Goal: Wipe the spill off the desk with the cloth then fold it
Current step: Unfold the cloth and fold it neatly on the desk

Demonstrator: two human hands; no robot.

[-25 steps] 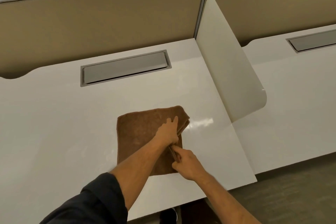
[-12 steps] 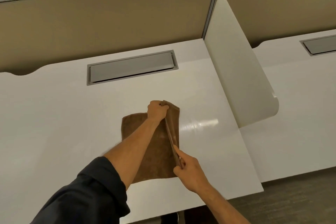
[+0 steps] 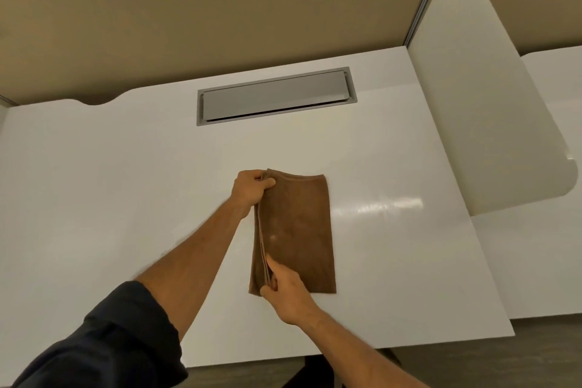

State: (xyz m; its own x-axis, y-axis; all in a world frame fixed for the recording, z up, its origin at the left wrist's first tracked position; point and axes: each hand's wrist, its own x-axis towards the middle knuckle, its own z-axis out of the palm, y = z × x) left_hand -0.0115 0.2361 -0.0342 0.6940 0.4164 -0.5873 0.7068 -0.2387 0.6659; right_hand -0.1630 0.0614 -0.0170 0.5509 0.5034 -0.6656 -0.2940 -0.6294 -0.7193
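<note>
Folding step in hand, wiping likely done: cloth [image 3: 296, 230] flat on desk [image 3: 94, 183], lying between left hand [image 3: 250, 187] pinching its far corner and right hand [image 3: 283, 291] pinching the near edge; next, probably one more careful fold across.

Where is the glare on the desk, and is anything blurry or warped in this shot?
Head view: a bright streak of glare lies on the white desk just right of the brown cloth; the cloth and both hands, left hand and right hand, look fairly sharp; the wide lens bends the desk edges and the divider panel; the dark sleeve at the bottom looks soft.
</note>
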